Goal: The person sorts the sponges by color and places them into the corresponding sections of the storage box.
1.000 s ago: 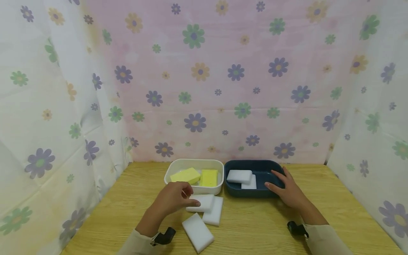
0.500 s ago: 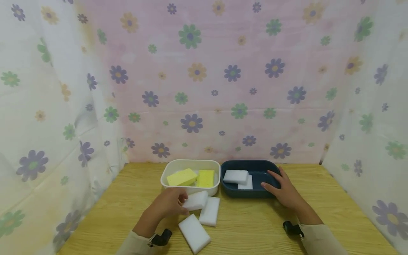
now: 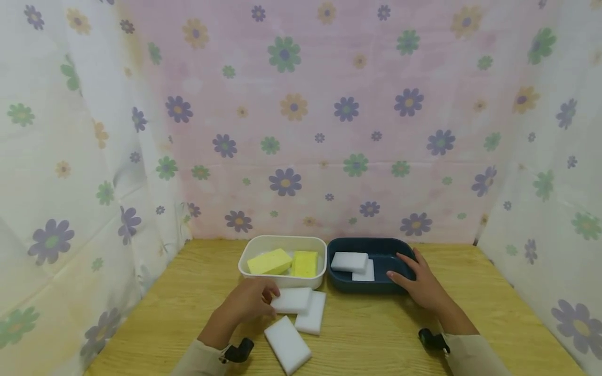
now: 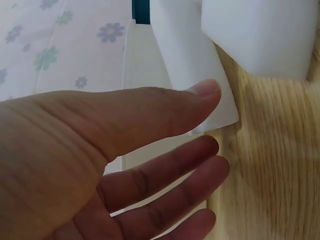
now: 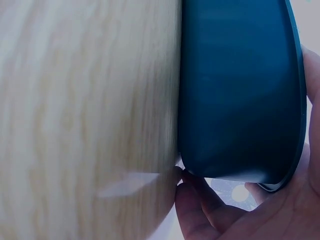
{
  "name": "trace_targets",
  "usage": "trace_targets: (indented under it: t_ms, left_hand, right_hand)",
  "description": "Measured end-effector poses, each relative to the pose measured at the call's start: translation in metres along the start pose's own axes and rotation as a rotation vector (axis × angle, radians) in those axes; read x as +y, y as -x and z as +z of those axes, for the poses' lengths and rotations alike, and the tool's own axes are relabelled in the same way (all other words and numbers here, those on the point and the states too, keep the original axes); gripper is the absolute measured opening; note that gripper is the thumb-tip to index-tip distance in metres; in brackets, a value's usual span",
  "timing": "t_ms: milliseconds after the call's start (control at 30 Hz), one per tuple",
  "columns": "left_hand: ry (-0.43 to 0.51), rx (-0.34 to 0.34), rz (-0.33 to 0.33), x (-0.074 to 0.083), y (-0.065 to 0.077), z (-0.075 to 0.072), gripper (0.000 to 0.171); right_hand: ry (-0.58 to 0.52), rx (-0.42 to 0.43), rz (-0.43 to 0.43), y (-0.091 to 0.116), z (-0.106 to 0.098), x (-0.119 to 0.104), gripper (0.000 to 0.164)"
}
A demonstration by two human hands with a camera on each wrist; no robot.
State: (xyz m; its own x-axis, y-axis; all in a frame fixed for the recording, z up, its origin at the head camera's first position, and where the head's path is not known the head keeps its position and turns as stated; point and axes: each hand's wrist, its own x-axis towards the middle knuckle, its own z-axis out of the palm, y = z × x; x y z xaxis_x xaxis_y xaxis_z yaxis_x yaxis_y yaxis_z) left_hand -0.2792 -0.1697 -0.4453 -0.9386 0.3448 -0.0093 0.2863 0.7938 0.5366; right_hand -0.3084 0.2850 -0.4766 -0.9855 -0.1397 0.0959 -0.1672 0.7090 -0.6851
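Observation:
My left hand [image 3: 251,298] is at the left end of a white sponge [image 3: 292,300], which lies partly on a second white sponge [image 3: 311,313]. In the left wrist view the thumb [image 4: 165,112] overlaps that sponge's end, with the loosely bent fingers [image 4: 175,195] apart below it. A third white sponge [image 3: 288,344] lies nearer on the table. My right hand [image 3: 425,282] holds the right end of a dark blue tray [image 3: 367,286]; in the right wrist view its fingers curl round the tray's end. Two white sponges [image 3: 349,261] lie overlapping in this tray.
A white tray [image 3: 282,281] stands left of the blue one, close against it, with two yellow sponges [image 3: 304,263] inside. The wooden table [image 3: 376,334] ends at a flowered cloth [image 3: 320,209] behind and at both sides.
The left hand drew back slightly to the left and its fingers met the sponge's end. That sponge was tilted half a second ago and now lies flatter. The right hand stayed on the tray.

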Motion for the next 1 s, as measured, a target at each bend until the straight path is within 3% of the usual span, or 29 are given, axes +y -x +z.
trace_targets:
  t_ms: [233, 400, 533, 700, 1000]
  left_hand:
    - [-0.021, 0.003, 0.02, 0.002, 0.002, -0.002, 0.025]
    - [-0.045, 0.043, 0.06, 0.003, 0.002, -0.003, 0.018]
    - [-0.05, 0.057, 0.058, 0.004, 0.001, -0.001, 0.022]
    - [-0.024, 0.026, 0.007, 0.001, 0.001, 0.003, 0.034]
    - [0.113, -0.068, 0.0, -0.003, -0.004, 0.01, 0.031]
  right_hand:
    - [-0.009, -0.001, -0.013, 0.002, 0.001, 0.001, 0.086]
    - [-0.005, -0.001, -0.009, 0.001, -0.001, -0.001, 0.087]
    - [-0.005, -0.001, -0.002, 0.002, -0.002, -0.002, 0.087]
    - [-0.003, -0.005, -0.006, 0.004, -0.002, -0.003, 0.087]
    - [-0.012, 0.002, -0.011, 0.004, -0.002, -0.003, 0.087]
